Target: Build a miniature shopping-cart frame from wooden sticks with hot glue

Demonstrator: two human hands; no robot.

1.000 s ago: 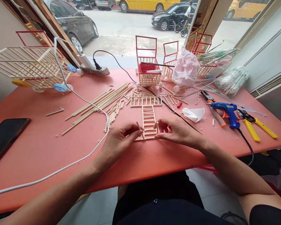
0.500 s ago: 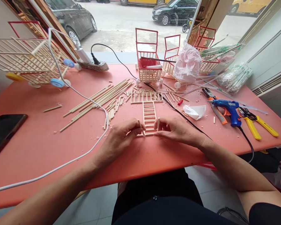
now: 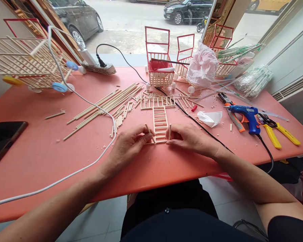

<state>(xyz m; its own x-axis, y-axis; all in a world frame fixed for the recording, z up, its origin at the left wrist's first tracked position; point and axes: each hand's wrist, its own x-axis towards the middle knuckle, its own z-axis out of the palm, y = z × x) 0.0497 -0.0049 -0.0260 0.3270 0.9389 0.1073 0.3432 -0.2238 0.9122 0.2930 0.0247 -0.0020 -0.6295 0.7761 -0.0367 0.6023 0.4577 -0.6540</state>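
A ladder-like frame of thin wooden sticks [image 3: 160,118] lies flat on the pink table, with a wider slatted section at its far end. At its near end, my left hand [image 3: 134,140] pinches a short wooden stick [image 3: 148,129] that leans to the left, its foot near the frame's bottom bar. My right hand [image 3: 187,138] is closed around another short wooden stick [image 3: 170,131], which stands nearly upright at the right near corner. Both hands rest close to the tabletop, and their curled fingers partly cover the bottom bar.
Loose long sticks [image 3: 108,106] and short cut pieces lie left of the frame. A blue glue gun [image 3: 244,112] and yellow-handled pliers [image 3: 280,132] lie at right. Small stick carts [image 3: 161,72] stand behind. A white cable [image 3: 101,158] crosses the left side, near a phone [image 3: 6,141].
The left stick tilts a little further to the left at its top. Both hands keep their grips in nearly the same place, and the whole view has shifted slightly.
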